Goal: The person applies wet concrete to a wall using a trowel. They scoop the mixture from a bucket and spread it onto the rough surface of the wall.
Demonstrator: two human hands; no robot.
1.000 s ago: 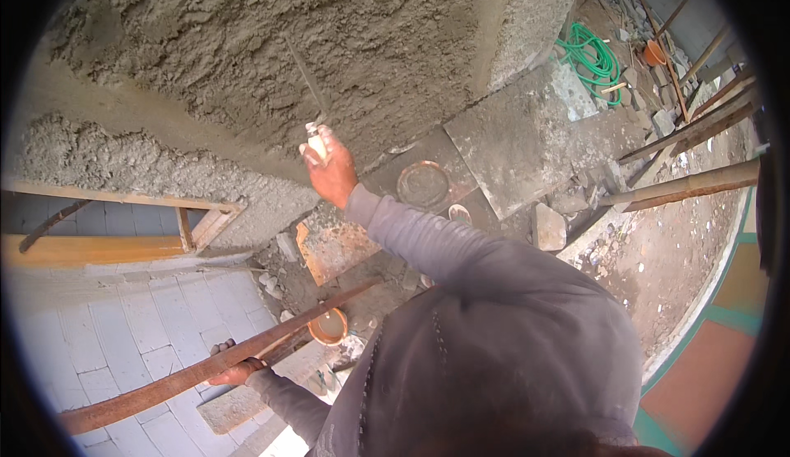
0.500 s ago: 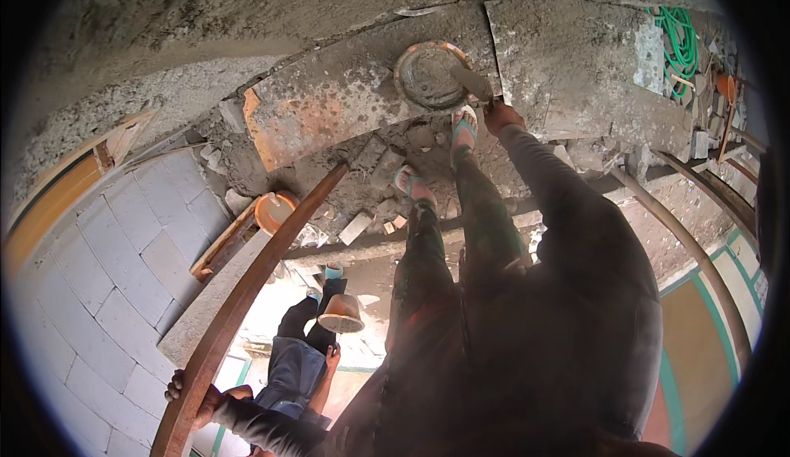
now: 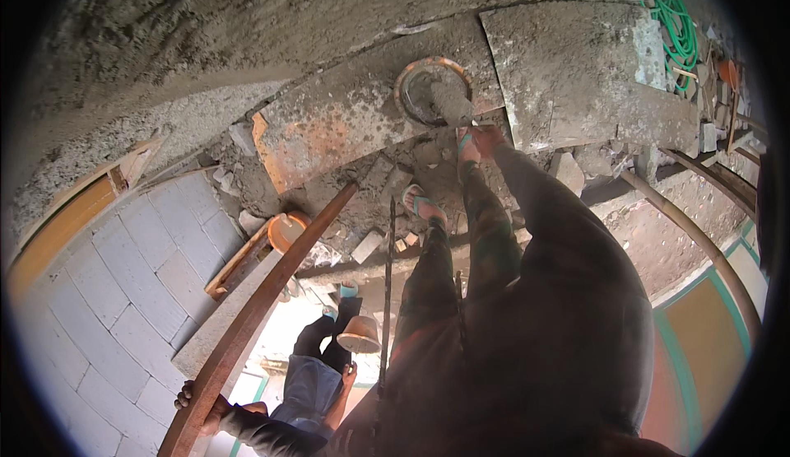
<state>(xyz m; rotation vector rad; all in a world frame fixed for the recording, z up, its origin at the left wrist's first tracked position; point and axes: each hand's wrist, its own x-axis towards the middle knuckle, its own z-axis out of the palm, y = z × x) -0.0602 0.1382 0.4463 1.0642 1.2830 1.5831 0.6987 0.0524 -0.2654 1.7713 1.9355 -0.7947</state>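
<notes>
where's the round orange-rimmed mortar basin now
In the head view, the round, orange-rimmed mortar basin sits upper centre on a stained flat grey board, ahead and left of the right hand.

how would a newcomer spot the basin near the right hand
Below the rough grey wall across the top, find the stained board with an orange left end. Near its right end sits a round basin with an orange-tinged rim. Only this one is overlapped by the trowel in the right hand.
</notes>
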